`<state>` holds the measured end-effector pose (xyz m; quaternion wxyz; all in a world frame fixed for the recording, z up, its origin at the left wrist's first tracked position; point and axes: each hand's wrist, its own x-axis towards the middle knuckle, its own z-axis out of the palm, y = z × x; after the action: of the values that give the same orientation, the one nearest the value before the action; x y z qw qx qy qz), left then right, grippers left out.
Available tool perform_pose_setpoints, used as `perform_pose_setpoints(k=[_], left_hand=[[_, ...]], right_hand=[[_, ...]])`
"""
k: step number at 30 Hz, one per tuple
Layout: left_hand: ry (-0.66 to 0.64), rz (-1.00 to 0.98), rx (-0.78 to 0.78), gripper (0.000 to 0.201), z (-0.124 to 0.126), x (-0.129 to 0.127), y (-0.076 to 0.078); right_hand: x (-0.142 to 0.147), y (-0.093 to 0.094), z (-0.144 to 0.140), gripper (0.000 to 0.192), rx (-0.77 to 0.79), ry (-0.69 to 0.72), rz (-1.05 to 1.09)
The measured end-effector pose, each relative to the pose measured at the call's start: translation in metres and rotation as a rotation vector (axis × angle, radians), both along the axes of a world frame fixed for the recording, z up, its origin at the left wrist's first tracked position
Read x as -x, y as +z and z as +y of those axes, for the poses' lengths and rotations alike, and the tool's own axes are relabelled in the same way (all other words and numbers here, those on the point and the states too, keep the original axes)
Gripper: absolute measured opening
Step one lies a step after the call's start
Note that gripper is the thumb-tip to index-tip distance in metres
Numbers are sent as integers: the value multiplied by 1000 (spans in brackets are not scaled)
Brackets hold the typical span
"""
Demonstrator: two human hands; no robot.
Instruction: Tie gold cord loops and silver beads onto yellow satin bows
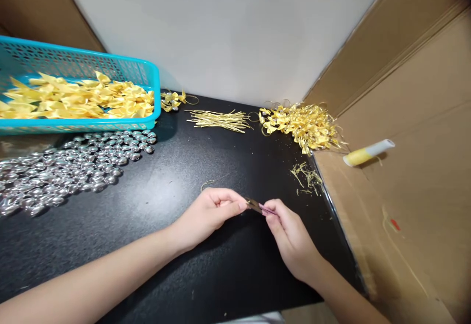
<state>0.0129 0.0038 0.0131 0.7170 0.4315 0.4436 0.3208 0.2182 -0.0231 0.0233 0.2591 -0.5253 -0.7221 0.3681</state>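
In front of me, over the black table, my left hand point(215, 210) is closed in a pinch. A thin gold cord point(207, 184) curves out behind its fingers, and its other end is hidden at the fingertips. My right hand point(290, 238) is closed around a small pair of scissors point(254, 205) with purple handles. The metal blades point left and reach my left fingertips. Whether the blades are apart or together is too small to tell.
A blue basket point(156, 91) of yellow ribbon bows stands back left, with silver beads point(84, 167) before it. Gold cords point(221, 120) lie at the back, finished-looking gold bows point(305, 125) and cord scraps point(307, 178) at right. A tube point(368, 153) sticks out from the cardboard wall.
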Motion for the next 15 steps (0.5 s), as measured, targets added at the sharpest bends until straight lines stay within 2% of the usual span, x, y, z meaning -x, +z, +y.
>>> perform_pose_setpoints(k=[6,15], left_hand=[[-37,-74,26,31,0,0,7],[-57,-101,22,31,0,1,7]], right_hand=[[2,2,0,24,29,7,3],[3,3,-2,27,29,-30,-15]])
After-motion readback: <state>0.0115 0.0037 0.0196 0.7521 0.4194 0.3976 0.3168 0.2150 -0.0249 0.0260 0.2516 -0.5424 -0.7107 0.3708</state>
